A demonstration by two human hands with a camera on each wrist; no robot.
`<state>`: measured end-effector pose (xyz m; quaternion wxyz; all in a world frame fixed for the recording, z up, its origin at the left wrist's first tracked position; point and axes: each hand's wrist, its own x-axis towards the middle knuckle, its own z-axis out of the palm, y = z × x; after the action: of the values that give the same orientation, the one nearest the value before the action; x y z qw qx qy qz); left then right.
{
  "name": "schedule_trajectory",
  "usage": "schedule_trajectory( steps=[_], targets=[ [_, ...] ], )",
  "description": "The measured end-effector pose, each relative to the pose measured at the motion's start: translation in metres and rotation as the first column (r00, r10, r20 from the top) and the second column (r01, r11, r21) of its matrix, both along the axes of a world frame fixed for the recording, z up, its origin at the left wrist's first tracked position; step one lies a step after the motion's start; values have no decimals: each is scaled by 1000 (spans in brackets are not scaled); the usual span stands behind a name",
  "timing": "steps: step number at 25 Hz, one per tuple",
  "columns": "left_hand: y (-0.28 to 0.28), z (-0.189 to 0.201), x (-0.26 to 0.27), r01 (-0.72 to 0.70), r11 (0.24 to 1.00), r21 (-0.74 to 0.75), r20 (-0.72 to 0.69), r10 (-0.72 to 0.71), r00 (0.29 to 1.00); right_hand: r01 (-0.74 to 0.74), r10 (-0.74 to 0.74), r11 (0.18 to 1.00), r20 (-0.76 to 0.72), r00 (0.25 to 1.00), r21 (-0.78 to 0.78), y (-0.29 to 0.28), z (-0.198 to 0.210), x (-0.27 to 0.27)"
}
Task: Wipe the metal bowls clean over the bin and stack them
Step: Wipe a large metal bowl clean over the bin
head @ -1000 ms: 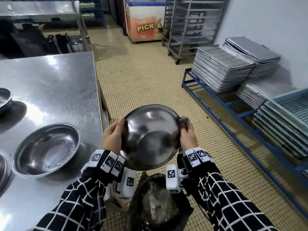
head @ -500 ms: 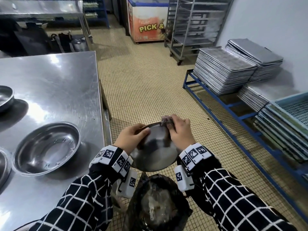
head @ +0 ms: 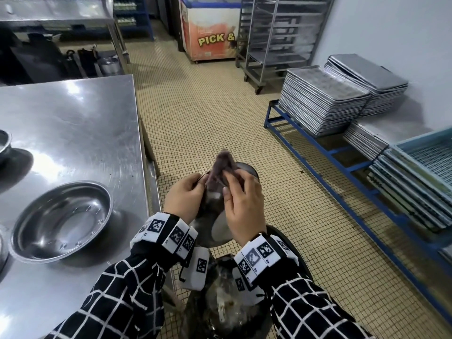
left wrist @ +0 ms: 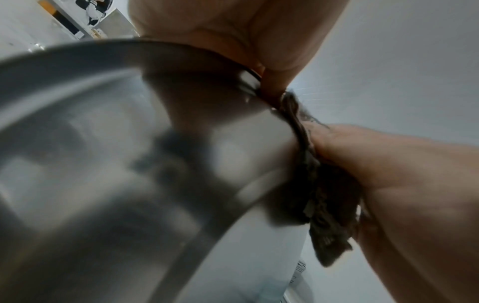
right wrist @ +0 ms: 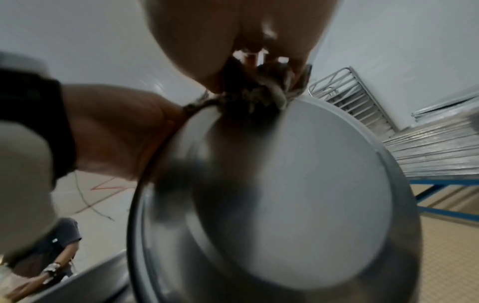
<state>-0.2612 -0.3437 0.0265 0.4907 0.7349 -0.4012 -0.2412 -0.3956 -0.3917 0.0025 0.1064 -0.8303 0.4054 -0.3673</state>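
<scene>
Since 0.5 s ago: bowl (head: 221,231) tipped further, now nearly on edge, and the cloth (head: 221,167) has come up over its top rim; both hands sit closer together.

Near: bin (head: 220,311) with dark liner sits on the floor directly below the bowl. Bowl is held in the air above it, just off the table (head: 73,123) edge.

Left hand (head: 184,200): fingers curled round the bowl's left rim, thumb side toward the camera; grip is firm on the rim, confirmed in the left wrist view (left wrist: 233,30).

Right hand (head: 244,206): fingers bent, pinching the cloth against the top rim and outer wall of the bowl; the right wrist view shows cloth (right wrist: 259,92) bunched under the fingers at the rim.

Bowl orientation: rim plane runs steeply up and down, top edge leaning away from the person, round base facing right and down (right wrist: 298,194). Which way the opening faces exactly: cannot tell, hands cover it.

Farther left: second bowl (head: 61,218) rests upright on the table, opening up. Third bowl (head: 3,143) at the table's left edge, mostly cut off.
</scene>
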Motion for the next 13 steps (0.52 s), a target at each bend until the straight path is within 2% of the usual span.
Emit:
schedule_trajectory(
  steps=[1,3,4,6,7,8,9,11,13],
  targets=[
    [1,2,-1,-4,1000,-23,-5,3,1000,45,-45,999,2,999,14,-5,0,-1],
    [5,3,-2,-13,997,-79,-87,6,996,135,-148,977,70,987,168,-20,3,-6],
    [6,3,-2,-18,995,-95,-130,5,991,169,-207,940,102,973,297,-29,2,-12],
    [10,1,0,-32,994,-101,-151,16,988,199,-312,812,120,942,549,-42,0,-28],
    [11,0,1,-38,995,-95,-154,23,988,201,-336,774,121,934,600,-42,0,-34],
    [11,-1,1,-41,995,-87,-158,27,987,188,-337,782,149,930,595,-37,1,-37],
    [10,-3,1,-43,996,-84,-155,29,987,158,-305,837,205,930,524,-28,4,-36],
    [9,-2,-2,-35,996,-79,-127,24,992,66,-148,962,303,941,266,-4,10,-22],
    [6,3,-10,-4,996,-92,-100,-6,995,67,-77,996,210,975,53,9,11,-4]
  ],
)
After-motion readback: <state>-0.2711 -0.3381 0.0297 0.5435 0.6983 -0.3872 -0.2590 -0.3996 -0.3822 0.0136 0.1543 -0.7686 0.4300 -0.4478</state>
